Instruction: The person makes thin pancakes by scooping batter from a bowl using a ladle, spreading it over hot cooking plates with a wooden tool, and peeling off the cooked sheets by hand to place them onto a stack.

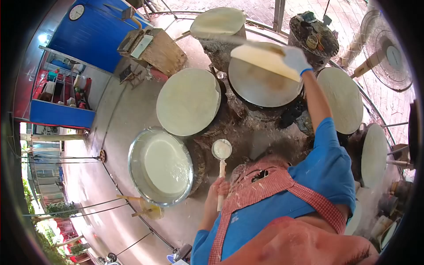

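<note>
My left hand (218,187) is closed around the wooden handle of a ladle (221,149), whose round bowl holds pale batter. Left of it stands a wide metal basin (131,165) of creamy batter. My right hand (295,60), in a white glove and blurred by motion, grips the edge of a thin round pancake (267,62). The pancake is partly lifted off a round griddle (265,90), baring its brownish surface. Another griddle (189,101), between the basin and that one, is covered by a pale batter sheet.
More batter-covered griddles stand at the top (218,21), on the right (340,100) and at far right (373,155). A drum with debris on top (313,37) and a large fan (391,55) stand upper right. A wooden box (163,53) sits upper left.
</note>
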The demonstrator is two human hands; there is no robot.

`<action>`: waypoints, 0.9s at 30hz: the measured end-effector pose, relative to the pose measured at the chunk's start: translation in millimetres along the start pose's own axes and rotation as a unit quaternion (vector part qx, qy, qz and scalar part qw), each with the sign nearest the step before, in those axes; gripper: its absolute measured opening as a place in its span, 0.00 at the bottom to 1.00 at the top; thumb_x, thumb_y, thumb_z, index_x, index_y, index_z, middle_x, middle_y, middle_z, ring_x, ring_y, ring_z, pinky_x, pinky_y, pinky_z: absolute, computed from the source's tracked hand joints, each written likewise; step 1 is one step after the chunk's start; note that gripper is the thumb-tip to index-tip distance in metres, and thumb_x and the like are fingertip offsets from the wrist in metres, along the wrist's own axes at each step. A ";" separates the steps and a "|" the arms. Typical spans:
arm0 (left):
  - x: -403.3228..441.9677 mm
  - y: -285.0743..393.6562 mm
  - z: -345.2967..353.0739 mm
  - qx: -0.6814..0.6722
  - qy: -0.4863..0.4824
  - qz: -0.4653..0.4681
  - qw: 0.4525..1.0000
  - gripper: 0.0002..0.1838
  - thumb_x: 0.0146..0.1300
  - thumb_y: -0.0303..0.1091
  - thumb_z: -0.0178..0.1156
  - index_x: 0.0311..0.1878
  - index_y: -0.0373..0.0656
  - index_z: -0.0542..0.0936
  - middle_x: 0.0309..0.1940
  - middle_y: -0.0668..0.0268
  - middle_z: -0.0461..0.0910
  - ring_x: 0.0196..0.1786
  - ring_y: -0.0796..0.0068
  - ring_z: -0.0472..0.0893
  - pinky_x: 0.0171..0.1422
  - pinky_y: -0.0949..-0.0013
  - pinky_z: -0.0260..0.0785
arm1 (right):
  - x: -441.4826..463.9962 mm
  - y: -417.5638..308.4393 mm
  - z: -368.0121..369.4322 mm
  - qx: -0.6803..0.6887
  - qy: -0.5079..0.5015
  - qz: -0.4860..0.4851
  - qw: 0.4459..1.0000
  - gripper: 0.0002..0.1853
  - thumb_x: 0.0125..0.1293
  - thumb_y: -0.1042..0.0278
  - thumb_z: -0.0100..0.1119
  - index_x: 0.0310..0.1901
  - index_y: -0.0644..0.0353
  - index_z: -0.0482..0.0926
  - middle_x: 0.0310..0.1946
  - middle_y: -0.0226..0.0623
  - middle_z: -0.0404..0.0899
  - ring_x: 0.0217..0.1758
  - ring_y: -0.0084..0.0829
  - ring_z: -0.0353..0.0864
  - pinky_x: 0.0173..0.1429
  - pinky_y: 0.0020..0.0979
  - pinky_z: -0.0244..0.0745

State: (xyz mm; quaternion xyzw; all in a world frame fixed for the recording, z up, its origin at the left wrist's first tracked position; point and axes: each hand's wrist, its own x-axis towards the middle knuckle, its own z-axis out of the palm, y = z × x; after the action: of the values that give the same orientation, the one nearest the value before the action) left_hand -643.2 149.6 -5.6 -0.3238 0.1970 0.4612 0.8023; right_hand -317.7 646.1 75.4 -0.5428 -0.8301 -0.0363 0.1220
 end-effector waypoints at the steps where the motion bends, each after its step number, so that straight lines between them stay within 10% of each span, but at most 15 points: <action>1: -1.7 6.9 0.0 -0.003 -0.013 -0.010 1.000 0.12 0.68 0.38 0.41 0.29 0.43 0.67 0.15 0.72 0.56 0.14 0.83 0.57 0.15 0.81 0.52 | 12.3 12.6 -14.3 -0.030 0.047 -0.015 0.998 0.13 0.54 0.61 0.50 0.37 0.60 0.75 0.36 0.48 0.77 0.42 0.47 0.76 0.46 0.43 0.70; 3: -11.1 16.4 1.9 -0.007 -0.025 -0.022 0.999 0.15 0.68 0.38 0.41 0.25 0.44 0.63 0.14 0.72 0.56 0.14 0.84 0.57 0.14 0.81 0.52 | 38.0 30.0 -45.1 -0.023 0.090 -0.018 0.996 0.14 0.56 0.57 0.50 0.34 0.61 0.72 0.34 0.49 0.76 0.41 0.49 0.75 0.45 0.45 0.69; 5: -15.0 21.1 9.0 -0.005 0.023 0.028 0.999 0.11 0.66 0.32 0.44 0.49 0.54 0.72 0.17 0.70 0.58 0.14 0.84 0.56 0.12 0.83 0.51 | 62.5 35.1 -77.4 -0.027 0.053 0.019 0.998 0.14 0.57 0.56 0.48 0.36 0.59 0.72 0.33 0.50 0.76 0.40 0.51 0.75 0.43 0.46 0.69; 10: -7.3 29.1 5.8 -0.051 0.004 0.023 0.998 0.12 0.65 0.32 0.45 0.50 0.55 0.72 0.16 0.70 0.57 0.13 0.84 0.56 0.12 0.84 0.49 | 135.8 59.5 -116.0 -0.097 0.165 -0.065 0.979 0.16 0.57 0.55 0.47 0.39 0.59 0.72 0.37 0.45 0.77 0.44 0.50 0.74 0.47 0.44 0.69; 11: -4.0 28.9 8.0 -0.065 0.007 0.022 0.998 0.12 0.65 0.32 0.46 0.50 0.55 0.72 0.16 0.71 0.57 0.13 0.84 0.55 0.11 0.84 0.49 | 155.1 63.2 -112.7 -0.109 0.359 -0.187 0.908 0.16 0.56 0.55 0.49 0.29 0.61 0.73 0.25 0.43 0.78 0.28 0.44 0.77 0.33 0.41 0.72; 14: 7.5 13.2 20.3 -0.053 -0.060 0.060 0.995 0.12 0.68 0.37 0.42 0.37 0.39 0.71 0.14 0.72 0.55 0.14 0.85 0.57 0.13 0.81 0.50 | 169.2 -0.7 -182.0 -0.101 0.130 -0.063 0.984 0.15 0.44 0.66 0.51 0.34 0.58 0.81 0.31 0.54 0.78 0.38 0.40 0.80 0.45 0.36 0.73; 17: 22.9 -1.6 37.5 -0.060 -0.083 0.103 0.989 0.14 0.68 0.36 0.42 0.50 0.43 0.71 0.15 0.72 0.56 0.13 0.85 0.56 0.13 0.81 0.50 | 231.4 -14.0 -187.0 -0.128 0.124 -0.154 0.972 0.12 0.41 0.66 0.51 0.26 0.62 0.81 0.27 0.53 0.78 0.32 0.43 0.80 0.36 0.39 0.73; 20: 41.1 -7.0 29.8 -0.090 -0.163 0.118 0.975 0.17 0.68 0.35 0.42 0.59 0.52 0.68 0.16 0.73 0.57 0.14 0.85 0.56 0.13 0.82 0.49 | 276.6 -54.2 -186.4 -0.083 -0.106 -0.110 0.985 0.08 0.33 0.66 0.53 0.13 0.62 0.77 0.11 0.45 0.73 0.13 0.39 0.71 0.19 0.37 0.65; 27: 45.3 -12.7 40.3 -0.071 -0.176 0.173 0.966 0.14 0.67 0.35 0.44 0.54 0.53 0.71 0.15 0.72 0.56 0.13 0.86 0.56 0.12 0.83 0.51 | 384.4 -105.2 -137.1 0.215 -0.214 -0.079 0.950 0.08 0.36 0.66 0.62 0.13 0.60 0.76 0.08 0.36 0.68 0.09 0.28 0.62 0.13 0.34 0.54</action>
State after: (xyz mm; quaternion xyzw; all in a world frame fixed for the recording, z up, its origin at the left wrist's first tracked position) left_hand -608.9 201.0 -0.4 -0.2549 0.0725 0.6558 0.7069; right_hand -537.6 919.8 308.7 -0.4316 -0.8649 0.2506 0.0527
